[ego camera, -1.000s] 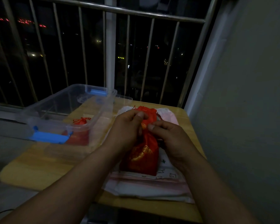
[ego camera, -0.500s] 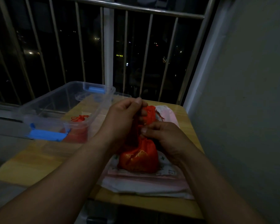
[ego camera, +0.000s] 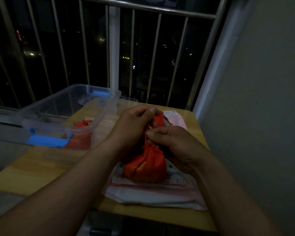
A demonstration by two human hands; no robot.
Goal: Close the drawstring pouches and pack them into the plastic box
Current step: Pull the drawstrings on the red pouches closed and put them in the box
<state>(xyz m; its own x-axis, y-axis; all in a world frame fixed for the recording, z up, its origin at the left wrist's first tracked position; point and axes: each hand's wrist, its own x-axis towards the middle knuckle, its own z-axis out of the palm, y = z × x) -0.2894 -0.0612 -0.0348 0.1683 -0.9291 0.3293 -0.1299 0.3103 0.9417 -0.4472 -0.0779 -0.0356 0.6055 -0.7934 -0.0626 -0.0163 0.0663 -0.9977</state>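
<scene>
Pouch [ego camera: 144,166] on cloths [ego camera: 153,195], box [ego camera: 99,106] to its left.

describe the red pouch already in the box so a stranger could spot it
On the wooden table by the railing, find the clear plastic box with blue latches at the left. The boxed pouch lies at its near end. It alone sits behind clear plastic; the other red pouch stands on folded cloths.
</scene>
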